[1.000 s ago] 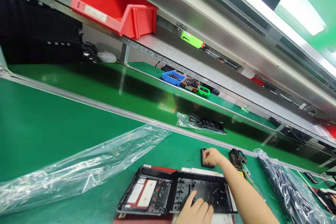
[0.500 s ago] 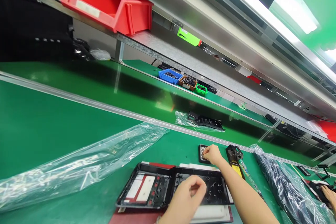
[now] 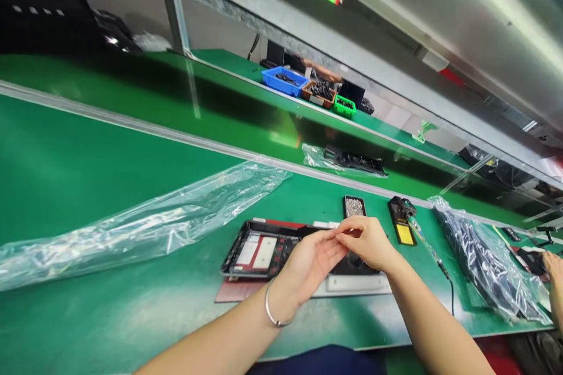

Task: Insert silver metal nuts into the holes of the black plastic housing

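Note:
My left hand is turned palm up with its fingers stretched out, over the black plastic housing. The thumb and fingers of my right hand are pinched together right at the left fingertips; whatever is between them is hidden or too small to make out. Beneath both hands, the housing rests on a red and white fixture, its right half mostly covered by them. Just behind the right hand stands a small black tray full of tiny metal parts.
A soldering iron leans from its stand on the right. Beyond it lies a plastic-wrapped dark bundle, near another person's hand. Clear plastic film stretches across the left. Small bins, including a blue one, stand behind, under a metal shelf.
My right hand has left the small parts tray and come to my left hand. The left hand has opened from a curl to palm up. The camera view has tilted downward.

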`<state>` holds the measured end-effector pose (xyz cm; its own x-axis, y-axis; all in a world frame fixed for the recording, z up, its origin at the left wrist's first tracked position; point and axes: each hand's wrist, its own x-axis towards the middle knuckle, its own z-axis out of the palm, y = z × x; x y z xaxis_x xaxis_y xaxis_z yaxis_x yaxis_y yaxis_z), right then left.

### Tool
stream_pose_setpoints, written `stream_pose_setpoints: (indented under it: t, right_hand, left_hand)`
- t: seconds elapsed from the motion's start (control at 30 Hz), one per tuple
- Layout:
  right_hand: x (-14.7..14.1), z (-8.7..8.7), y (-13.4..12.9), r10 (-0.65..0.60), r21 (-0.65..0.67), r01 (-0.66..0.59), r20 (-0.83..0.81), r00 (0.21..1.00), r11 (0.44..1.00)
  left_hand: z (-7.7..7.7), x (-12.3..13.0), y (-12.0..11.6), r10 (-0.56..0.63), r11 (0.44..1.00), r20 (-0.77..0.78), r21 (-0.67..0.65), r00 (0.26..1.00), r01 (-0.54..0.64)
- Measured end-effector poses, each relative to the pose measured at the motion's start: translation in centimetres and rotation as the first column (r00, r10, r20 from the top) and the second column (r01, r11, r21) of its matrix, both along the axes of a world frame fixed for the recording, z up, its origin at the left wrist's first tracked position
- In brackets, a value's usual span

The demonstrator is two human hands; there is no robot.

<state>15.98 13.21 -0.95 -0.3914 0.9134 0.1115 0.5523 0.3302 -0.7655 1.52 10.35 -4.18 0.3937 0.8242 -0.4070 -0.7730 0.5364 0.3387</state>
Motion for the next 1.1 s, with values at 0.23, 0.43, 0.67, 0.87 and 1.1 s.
stream_pose_setpoints:
  t: [0.23,0.43,0.67,0.87,1.1]
  right_hand:
    - [1.2,-1.2,-3.3,0.154,0.217,-0.121,-0.14,0.978,0.969]
    - [1.9,-0.3,-5.3,0.166,0.247,-0.117,-0.191,0.967,0.962]
    - [2.7,0.5,-7.0,0.131,0.261,-0.074,-0.208,0.969,0.963]
    - [2.6,-0.8,-7.2,0.113,0.24,-0.084,-0.11,0.987,0.967]
    - [2.7,-1.4,-6.6,0.147,0.134,-0.132,-0.105,0.984,0.982]
  left_hand:
    - [1.6,-0.1,-1.2,-0.041,0.998,0.013,-0.038,0.999,0.042]
    - [2.6,-0.5,-2.4,-0.109,0.992,0.032,-0.053,0.994,0.111]
    - [2.4,-0.9,-3.6,-0.167,0.986,0.085,0.018,0.982,0.166]
    - [1.0,-0.8,-3.7,-0.204,0.979,0.08,0.007,0.976,0.204]
    - [0.8,-1.6,-4.5,-0.202,0.979,0.078,-0.001,0.976,0.203]
